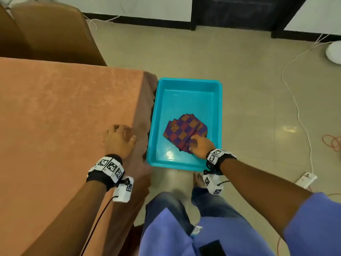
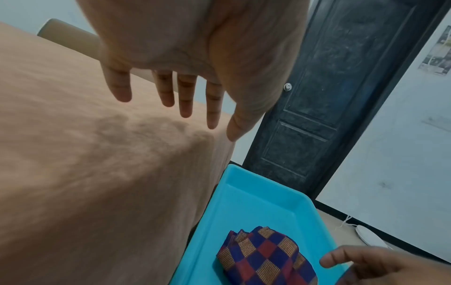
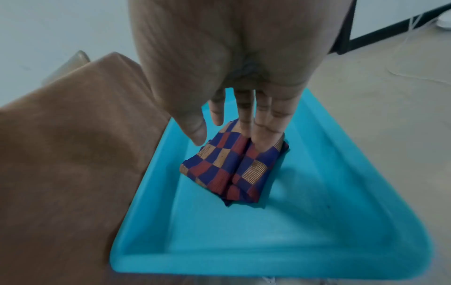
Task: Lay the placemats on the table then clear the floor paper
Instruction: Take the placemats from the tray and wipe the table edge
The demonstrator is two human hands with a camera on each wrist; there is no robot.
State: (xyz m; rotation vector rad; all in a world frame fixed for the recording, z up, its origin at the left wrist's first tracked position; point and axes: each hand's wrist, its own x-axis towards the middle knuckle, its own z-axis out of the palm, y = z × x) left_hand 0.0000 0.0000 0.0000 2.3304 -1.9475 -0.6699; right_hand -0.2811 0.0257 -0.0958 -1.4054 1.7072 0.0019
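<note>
A stack of folded placemats (image 1: 184, 132) (image 2: 261, 256) (image 3: 229, 169), checked in blue, red and gold, lies in a turquoise tray (image 1: 186, 85) (image 2: 268, 185) (image 3: 268, 264) on the floor beside the table. My right hand (image 1: 198, 143) (image 3: 234, 123) (image 2: 354, 258) reaches into the tray, its straight fingers touching the top of the stack and the thumb held apart. My left hand (image 1: 121, 133) (image 2: 185, 108) hovers, fingers spread and empty, over the near corner of the table (image 1: 64, 108) (image 2: 73, 154) (image 3: 61, 154), which is covered in an orange cloth. No floor paper is in view.
Brown chairs (image 1: 46, 30) stand behind the table. White cables (image 1: 295, 100), a power strip (image 1: 306, 179) and a red cord (image 1: 332, 143) lie on the tiled floor to the right. A dark door (image 1: 239, 10) is at the back. My legs (image 1: 184, 209) stand just before the tray.
</note>
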